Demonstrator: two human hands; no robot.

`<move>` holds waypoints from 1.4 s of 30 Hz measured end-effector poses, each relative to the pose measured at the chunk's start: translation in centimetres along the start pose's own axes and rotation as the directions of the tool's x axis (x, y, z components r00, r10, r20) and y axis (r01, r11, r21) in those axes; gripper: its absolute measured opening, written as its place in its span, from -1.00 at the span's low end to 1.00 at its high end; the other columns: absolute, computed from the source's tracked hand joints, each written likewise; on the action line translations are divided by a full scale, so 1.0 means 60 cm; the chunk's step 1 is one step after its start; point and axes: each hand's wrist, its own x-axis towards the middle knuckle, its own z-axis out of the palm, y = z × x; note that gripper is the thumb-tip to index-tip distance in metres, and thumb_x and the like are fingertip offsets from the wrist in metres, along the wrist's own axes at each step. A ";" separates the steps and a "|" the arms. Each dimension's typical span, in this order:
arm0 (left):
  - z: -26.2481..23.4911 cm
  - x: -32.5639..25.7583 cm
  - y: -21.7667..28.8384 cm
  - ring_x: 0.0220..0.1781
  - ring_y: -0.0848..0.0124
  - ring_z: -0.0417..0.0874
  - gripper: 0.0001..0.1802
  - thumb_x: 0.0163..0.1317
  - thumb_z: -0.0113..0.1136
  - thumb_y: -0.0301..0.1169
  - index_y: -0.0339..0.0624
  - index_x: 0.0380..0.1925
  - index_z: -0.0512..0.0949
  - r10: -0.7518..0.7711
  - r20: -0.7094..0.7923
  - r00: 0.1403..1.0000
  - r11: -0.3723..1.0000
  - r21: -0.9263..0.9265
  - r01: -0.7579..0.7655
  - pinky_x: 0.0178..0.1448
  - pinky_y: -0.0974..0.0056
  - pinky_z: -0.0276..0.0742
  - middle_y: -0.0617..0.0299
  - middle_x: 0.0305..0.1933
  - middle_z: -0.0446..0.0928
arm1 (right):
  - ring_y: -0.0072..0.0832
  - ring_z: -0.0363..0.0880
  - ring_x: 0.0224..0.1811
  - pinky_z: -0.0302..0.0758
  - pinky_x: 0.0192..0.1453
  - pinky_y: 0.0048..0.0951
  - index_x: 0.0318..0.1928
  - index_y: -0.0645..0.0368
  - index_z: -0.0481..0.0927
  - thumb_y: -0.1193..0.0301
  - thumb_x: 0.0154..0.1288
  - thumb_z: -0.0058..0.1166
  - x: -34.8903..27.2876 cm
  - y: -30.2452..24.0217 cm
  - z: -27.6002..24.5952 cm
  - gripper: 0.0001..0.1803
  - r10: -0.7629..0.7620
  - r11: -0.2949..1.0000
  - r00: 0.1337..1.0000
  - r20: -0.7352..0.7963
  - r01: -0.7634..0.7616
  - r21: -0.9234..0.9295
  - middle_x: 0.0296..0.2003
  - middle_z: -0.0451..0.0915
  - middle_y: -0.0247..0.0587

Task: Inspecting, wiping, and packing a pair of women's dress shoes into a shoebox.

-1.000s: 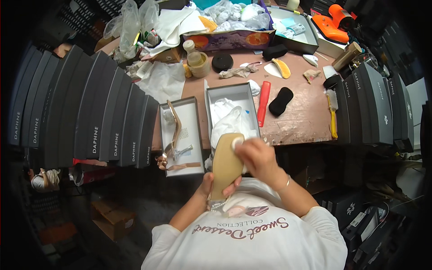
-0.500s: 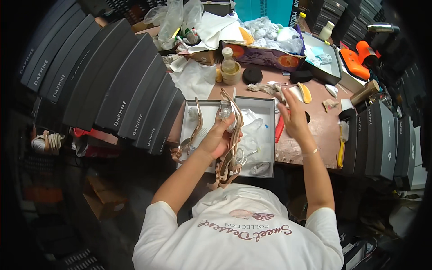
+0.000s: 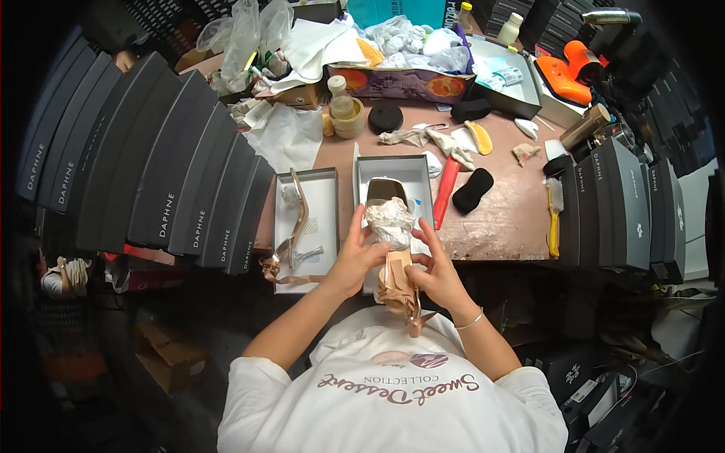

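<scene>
Between my two hands is a rose-gold high-heeled sandal (image 3: 398,281), its toe end pointing away from me and its heel toward my body. A crumpled wad of white tissue paper (image 3: 390,219) sits over its front part. My left hand (image 3: 356,258) closes on the left side, thumb against the paper. On the right side, the fingers of my right hand (image 3: 438,278) wrap the sandal below the wad. Under the toe lies one grey-rimmed shoebox half (image 3: 427,167). The matching sandal (image 3: 300,215) rests on its side in the other half (image 3: 332,189), to the left.
Stacked dark shoeboxes (image 3: 158,166) rise at the left, and more boxes (image 3: 615,204) stand at the right. On the table are a red-handled tool (image 3: 445,192), a black brush (image 3: 473,190), a glue bottle (image 3: 346,109), a yellow-handled brush (image 3: 555,215) and an orange heat gun (image 3: 566,75).
My right hand has come in from the right and now grips the sandal with my left. The sandal has turned from edge-on, and white tissue now covers its front part.
</scene>
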 end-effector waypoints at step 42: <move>-0.042 -0.074 -0.029 0.40 0.16 0.33 -0.20 0.17 0.14 -0.17 -0.08 0.42 0.14 0.023 0.310 0.950 0.815 -0.556 0.162 0.41 -0.15 0.29 0.05 0.35 0.33 | -0.12 0.46 -0.06 0.38 0.02 -0.17 -0.16 0.25 0.50 0.52 -0.07 0.25 -0.026 -0.116 -0.014 -0.62 -0.468 0.386 0.857 0.215 0.417 -0.823 -0.20 0.50 -0.07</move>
